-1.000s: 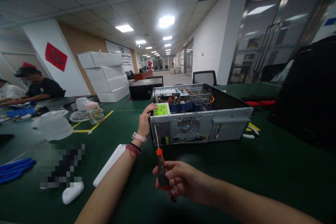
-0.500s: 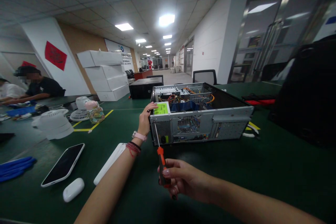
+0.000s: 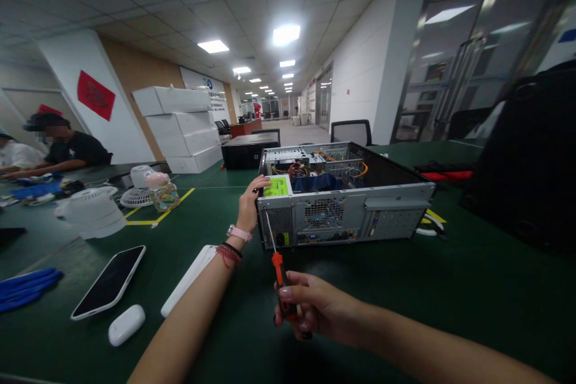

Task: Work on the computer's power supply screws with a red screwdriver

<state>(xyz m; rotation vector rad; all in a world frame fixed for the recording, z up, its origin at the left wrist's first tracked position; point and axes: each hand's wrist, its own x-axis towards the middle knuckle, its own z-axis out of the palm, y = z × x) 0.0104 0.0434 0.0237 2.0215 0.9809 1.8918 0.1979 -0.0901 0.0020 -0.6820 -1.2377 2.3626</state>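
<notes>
An opened desktop computer case (image 3: 391, 199) lies on its side, with its metal back panel towards me and wiring showing inside. My left hand (image 3: 250, 207) grips its left corner, fingers over the top edge beside the power supply (image 3: 278, 185) with a bright green label. In my right hand (image 3: 310, 303) is a screwdriver (image 3: 281, 276) with an orange and dark handle, held between thumb and fingers. Its long shaft points up at the upper left of the back panel, by the power supply's mesh. Whether the tip sits in a screw is too small to tell.
To the left lie a phone (image 3: 109, 282), a white earbud case (image 3: 126, 324), a long white object (image 3: 189, 279) and blue gloves (image 3: 29, 288). A white jug (image 3: 92, 213) and jar (image 3: 164, 193) stand beyond. A large black object (image 3: 522, 162) is at right; a person sits far left.
The screwdriver handle and my right hand have shifted slightly right, and the grip has turned a little. My left hand and the computer case stay in place.
</notes>
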